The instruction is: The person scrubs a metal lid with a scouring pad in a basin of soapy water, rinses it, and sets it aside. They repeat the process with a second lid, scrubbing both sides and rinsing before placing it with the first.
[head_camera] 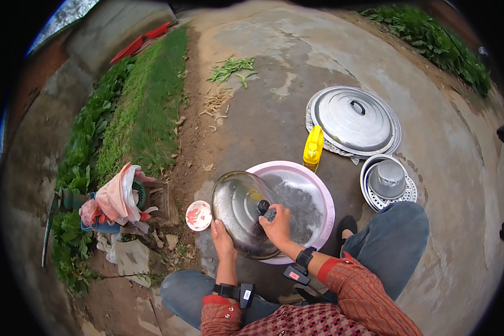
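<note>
My left hand [224,240] grips the near-left rim of a round metal pot lid [237,210], which tilts over the left side of a pink plastic basin [326,201]. In my right hand [279,224] is a dark grey scouring pad [270,215], held against the lid beside its black knob [263,206]. Soapy grey water [300,206] with white foam fills the basin. Part of the basin is hidden behind the lid.
Left of the lid sits a small white bowl [198,216]. A yellow plastic jug [313,148] stands behind the basin, near a large aluminium lid [353,119]. Right are a metal pot [387,179] and perforated steamer tray [410,191]. Plastic bags [116,195] lie left; green pods [231,68] lie farther back.
</note>
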Available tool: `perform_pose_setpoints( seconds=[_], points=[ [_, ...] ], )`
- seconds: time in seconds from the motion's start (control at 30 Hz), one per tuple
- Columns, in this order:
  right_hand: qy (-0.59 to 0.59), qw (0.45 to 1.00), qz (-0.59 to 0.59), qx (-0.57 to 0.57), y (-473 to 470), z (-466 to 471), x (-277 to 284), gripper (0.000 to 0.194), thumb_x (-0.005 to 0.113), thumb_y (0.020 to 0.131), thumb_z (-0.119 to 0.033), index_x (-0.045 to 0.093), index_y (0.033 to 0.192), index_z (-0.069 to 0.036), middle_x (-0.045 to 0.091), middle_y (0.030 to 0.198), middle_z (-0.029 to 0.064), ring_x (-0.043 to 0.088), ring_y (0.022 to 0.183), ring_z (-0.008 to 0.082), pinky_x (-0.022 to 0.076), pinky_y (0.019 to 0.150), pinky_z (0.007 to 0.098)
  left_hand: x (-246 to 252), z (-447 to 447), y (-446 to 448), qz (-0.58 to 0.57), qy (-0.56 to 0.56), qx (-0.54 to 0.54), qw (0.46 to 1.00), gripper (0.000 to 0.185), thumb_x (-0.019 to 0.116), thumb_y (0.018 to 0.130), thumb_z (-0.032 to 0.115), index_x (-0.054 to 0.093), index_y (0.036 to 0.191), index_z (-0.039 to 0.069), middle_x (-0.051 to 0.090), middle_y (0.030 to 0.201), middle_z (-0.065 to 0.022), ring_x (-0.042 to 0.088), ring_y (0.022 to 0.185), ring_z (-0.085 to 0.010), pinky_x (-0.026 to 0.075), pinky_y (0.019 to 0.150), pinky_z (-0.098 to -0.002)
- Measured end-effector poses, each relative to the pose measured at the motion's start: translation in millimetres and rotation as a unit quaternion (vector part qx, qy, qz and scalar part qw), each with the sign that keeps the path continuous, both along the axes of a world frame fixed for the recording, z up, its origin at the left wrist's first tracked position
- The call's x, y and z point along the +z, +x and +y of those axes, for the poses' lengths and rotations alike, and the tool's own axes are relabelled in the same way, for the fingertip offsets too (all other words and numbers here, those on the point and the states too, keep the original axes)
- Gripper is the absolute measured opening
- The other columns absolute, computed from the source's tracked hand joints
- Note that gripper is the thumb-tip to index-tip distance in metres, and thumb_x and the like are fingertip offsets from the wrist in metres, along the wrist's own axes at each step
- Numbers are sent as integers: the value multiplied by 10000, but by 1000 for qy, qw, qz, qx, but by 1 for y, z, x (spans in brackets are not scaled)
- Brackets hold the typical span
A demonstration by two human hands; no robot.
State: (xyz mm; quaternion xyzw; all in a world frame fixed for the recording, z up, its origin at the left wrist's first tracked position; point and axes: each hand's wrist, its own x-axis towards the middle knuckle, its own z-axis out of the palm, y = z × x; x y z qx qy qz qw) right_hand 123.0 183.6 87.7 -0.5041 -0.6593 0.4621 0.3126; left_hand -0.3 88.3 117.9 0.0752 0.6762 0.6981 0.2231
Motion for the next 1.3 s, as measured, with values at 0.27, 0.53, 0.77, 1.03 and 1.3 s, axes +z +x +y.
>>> perform_pose_setpoints(
  seconds=[0.27,0.53,0.77,1.03,1.3],
  points=[
    [167,954,155,194,-21,-26,50,436,698,774,-152,530,1166,-64,461,1167,169,474,1112,377,412,960,437,-2,3,14,-91,68,-36,993,355,444,1036,305,502,1259,35,583,1075,-64,573,943,-171,483,838,-333],
    [94,993,-33,57,40,11,-32,351,688,793,-156,569,1115,-80,504,1132,192,514,1062,393,435,919,459,13,5,27,-133,53,-48,989,400,430,1031,251,421,1373,44,546,1284,-112,552,1147,-239,441,999,-396],
    [35,970,-215,-109,75,63,-109,471,688,762,-106,544,1209,-119,492,1218,214,522,1114,414,452,942,466,27,8,11,-195,54,-116,972,424,447,1029,289,426,1382,55,543,1310,-104,520,1200,-251,400,1047,-433],
    [-73,995,-56,23,34,33,-63,471,749,728,-177,522,1132,-91,546,1098,235,532,1050,419,439,919,452,72,-7,-13,-285,37,-244,926,612,314,1016,540,366,1445,107,469,1424,-98,464,1285,-289,357,1066,-490],
    [259,911,114,301,-16,-32,45,417,663,759,-45,528,1153,-48,508,1160,163,475,1122,381,407,967,447,47,-7,-27,-340,162,-194,906,693,258,1004,589,291,1480,86,445,1431,-137,430,1312,-303,312,1118,-463]
  ],
)
